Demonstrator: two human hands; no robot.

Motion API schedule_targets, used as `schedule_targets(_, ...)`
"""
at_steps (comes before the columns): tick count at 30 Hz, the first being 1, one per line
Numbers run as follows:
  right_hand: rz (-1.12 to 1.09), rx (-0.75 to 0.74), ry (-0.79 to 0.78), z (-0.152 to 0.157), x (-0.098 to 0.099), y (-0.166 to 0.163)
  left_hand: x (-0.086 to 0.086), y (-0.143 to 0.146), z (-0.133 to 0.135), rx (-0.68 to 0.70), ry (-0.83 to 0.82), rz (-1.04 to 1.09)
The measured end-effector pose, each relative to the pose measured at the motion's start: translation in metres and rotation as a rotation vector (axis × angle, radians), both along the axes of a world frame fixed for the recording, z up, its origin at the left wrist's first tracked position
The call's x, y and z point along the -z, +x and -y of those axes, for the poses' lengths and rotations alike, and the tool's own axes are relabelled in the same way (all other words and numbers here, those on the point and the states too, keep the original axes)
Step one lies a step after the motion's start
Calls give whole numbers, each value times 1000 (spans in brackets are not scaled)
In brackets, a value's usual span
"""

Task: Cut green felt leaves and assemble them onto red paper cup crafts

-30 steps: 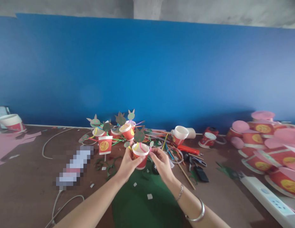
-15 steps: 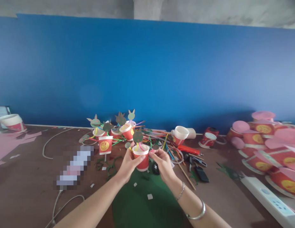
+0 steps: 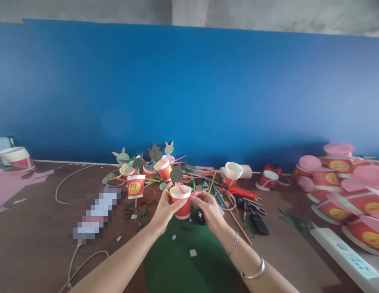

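My left hand (image 3: 164, 211) is closed round the left side of a red paper cup (image 3: 182, 208) with a white rim, its thumb across the front. From the cup rises an eared green paper head (image 3: 177, 175) on yellow and pink strips. A small green disc (image 3: 163, 186) sticks out at the left. At the cup's right side my right hand (image 3: 209, 207) pinches a pink straw-like strip (image 3: 194, 193) with another small green disc (image 3: 200, 188) at its end. The fingers behind the cup are hidden.
Similar cups with eared heads (image 3: 136, 187) stand behind on the left. Coloured sticks, a red-handled tool (image 3: 242, 192) and a black object (image 3: 259, 224) lie to the right. Pink-topped cups (image 3: 338, 165) pile up far right near a power strip (image 3: 345, 256). Green paper (image 3: 189, 268) lies in front.
The hands and cup stay almost in place. My right fingers and the small disc at the pink strip have shifted very slightly.
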State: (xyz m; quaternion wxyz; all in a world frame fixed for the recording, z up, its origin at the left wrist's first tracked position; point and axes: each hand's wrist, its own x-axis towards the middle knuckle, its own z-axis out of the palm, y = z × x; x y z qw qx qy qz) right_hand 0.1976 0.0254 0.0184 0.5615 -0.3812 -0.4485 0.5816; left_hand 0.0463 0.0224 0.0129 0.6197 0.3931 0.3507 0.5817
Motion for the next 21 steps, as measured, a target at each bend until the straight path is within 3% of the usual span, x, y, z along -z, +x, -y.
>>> schedule_targets(5,50,-14,34,-1,3,-1,-3,0,-1,-32,-9,22)
schedule_targets(13,466,-28,209,6,13,-8,1,1,-1,-39,6,17)
schedule_targets(21,318,-72,141,6,12,-13,-11,2,3,44,131,-6)
